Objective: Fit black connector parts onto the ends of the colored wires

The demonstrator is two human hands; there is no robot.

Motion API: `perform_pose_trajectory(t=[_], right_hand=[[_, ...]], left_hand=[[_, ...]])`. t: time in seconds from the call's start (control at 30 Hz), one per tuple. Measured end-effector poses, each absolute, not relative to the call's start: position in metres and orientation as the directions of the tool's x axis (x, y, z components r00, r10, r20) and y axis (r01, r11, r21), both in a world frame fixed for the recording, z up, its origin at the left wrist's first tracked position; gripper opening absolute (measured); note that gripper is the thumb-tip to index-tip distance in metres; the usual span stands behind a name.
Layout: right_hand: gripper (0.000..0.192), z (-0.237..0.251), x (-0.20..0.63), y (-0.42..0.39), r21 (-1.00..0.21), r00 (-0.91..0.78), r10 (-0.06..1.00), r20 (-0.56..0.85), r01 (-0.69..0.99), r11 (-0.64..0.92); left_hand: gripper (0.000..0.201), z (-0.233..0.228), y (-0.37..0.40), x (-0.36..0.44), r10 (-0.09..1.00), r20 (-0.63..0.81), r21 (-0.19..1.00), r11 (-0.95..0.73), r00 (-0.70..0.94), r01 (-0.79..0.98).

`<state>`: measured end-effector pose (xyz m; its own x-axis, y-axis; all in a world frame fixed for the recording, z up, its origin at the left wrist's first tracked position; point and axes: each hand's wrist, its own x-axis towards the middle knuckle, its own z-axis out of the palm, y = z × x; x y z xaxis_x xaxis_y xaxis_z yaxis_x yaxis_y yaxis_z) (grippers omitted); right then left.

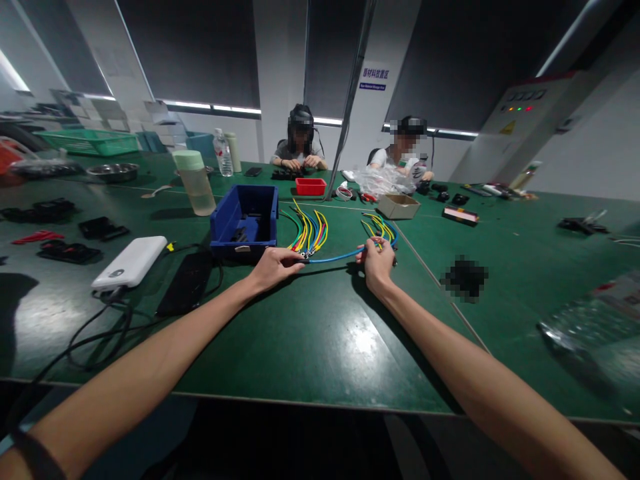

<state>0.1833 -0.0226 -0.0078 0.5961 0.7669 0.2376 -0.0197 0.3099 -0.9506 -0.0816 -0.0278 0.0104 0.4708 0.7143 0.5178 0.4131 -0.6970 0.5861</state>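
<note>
Both hands (274, 265) (377, 261) gripping blue wire (333, 257), green table (310, 333)

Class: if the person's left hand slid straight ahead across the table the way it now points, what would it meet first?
Most likely the left bundle of coloured wires, lying just beyond the left hand. The blue bin sits slightly to its left; depth is hard to judge.

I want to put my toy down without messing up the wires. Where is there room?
Bare green table lies between the two forearms, near the front edge. Another free patch sits right of the right hand. It is crowded by the left hand: blue bin, colored wires, black cables.
</note>
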Motion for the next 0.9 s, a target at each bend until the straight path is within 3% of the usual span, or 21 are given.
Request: perform_pose_trajectory(t=[0.9], right_hand=[[0.021,-0.0094,0.1838,-0.0226,-0.961,0.56,0.796,0.227,-0.004,0.277]], left_hand=[[0.019,0.0071,-0.0254,-0.0825,0.698,0.52,0.589,-0.711,0.492,0.385]])
